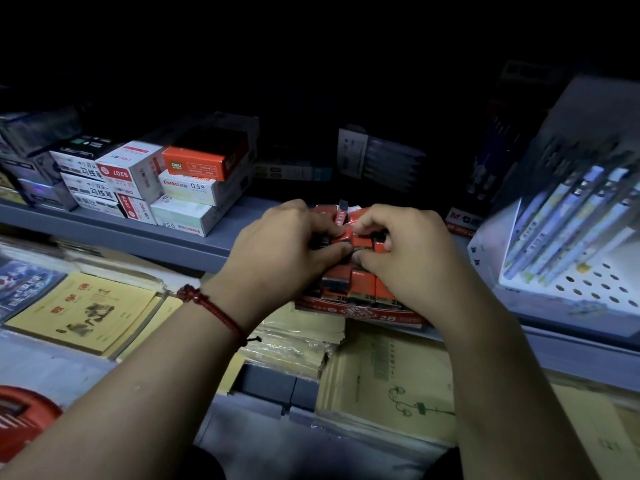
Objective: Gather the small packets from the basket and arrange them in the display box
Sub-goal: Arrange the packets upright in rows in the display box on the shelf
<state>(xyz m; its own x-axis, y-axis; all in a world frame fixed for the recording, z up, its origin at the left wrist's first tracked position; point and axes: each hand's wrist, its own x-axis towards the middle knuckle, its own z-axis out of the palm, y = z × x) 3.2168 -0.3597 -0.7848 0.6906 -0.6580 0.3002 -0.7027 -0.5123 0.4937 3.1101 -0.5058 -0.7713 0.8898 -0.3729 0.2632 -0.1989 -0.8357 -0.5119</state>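
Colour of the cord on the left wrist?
Dark red, knotted cord; head view shows it best.

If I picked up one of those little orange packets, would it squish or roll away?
Probably not. The orange packets look like flat-sided little boxes, so they should stay put rather than roll. The right hand pinches one with fingertips, so it is likely light and fairly stiff.

Display box: top blocked by left hand and right hand, both pinching packets. Left side: bare shelf strip, then stacked boxes. Right side: M&G carton close, pen rack beyond. Rear dark, unclear.
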